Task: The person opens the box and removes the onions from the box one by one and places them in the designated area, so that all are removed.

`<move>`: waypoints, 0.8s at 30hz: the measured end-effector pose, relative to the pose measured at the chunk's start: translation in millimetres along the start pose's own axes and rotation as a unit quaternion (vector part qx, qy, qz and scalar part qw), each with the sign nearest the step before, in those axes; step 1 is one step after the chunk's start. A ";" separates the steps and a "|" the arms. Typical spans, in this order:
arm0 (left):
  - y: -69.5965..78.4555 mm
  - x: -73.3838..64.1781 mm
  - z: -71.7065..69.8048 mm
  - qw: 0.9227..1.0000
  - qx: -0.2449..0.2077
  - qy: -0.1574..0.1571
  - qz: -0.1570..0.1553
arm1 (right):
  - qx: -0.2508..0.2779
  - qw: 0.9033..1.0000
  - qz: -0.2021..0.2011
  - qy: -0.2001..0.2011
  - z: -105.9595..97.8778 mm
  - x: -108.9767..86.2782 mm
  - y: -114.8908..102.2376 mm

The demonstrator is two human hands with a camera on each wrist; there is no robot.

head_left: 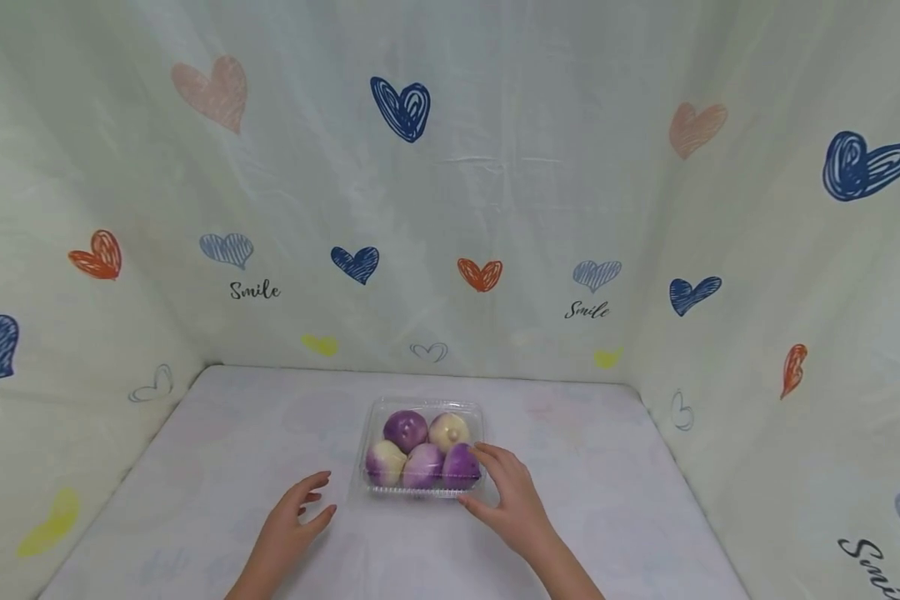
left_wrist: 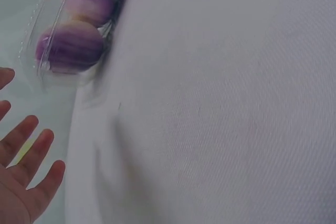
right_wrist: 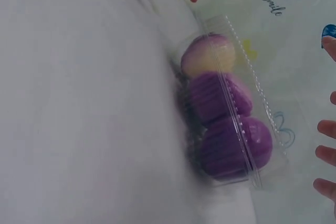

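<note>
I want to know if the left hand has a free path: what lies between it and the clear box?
Only bare white tabletop lies between the left hand and the clear box, per the head view.

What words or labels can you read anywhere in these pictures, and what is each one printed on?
"Smile": black script on the back cloth wall, left, under a pale blue heart.
"Smile": the same script on the back cloth wall, right.
"Smile": seen on the cloth in the right wrist view, tilted.
"S...": cut off at the corner of the right cloth wall, likely the same word.
The clear plastic box shows no readable label.
</note>
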State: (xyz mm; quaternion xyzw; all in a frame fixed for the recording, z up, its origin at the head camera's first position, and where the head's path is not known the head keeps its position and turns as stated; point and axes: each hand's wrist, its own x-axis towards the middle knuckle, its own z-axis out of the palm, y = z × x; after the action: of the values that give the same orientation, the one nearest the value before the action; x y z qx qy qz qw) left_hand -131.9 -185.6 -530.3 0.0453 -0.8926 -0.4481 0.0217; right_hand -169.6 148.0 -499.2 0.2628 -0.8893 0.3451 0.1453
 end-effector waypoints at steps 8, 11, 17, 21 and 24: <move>0.4 2.9 9.8 0.999 -0.033 0.003 -0.002 | 0.051 0.998 0.005 0.019 15.0 0.7 -17.2; 1.1 5.3 12.3 0.999 -0.049 0.002 -0.002 | 0.071 0.997 0.013 0.015 22.1 -0.5 -21.8; 2.6 8.0 15.8 0.996 -0.084 -0.002 0.004 | 0.113 0.993 0.022 -0.003 37.8 -5.4 -29.5; 3.6 10.7 19.2 0.996 -0.091 -0.002 -0.004 | 0.128 0.991 0.021 -0.012 46.5 -8.7 -35.0; 4.9 12.6 22.2 0.996 -0.090 -0.007 -0.008 | 0.136 0.990 0.020 -0.012 51.9 -11.3 -37.0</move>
State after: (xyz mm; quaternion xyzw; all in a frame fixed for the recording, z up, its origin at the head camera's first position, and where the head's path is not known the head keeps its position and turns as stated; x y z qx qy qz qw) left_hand -146.5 -166.2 -539.6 0.0472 -0.8483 -0.5272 0.0155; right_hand -143.2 93.3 -521.6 0.2663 -0.8407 0.4627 0.0908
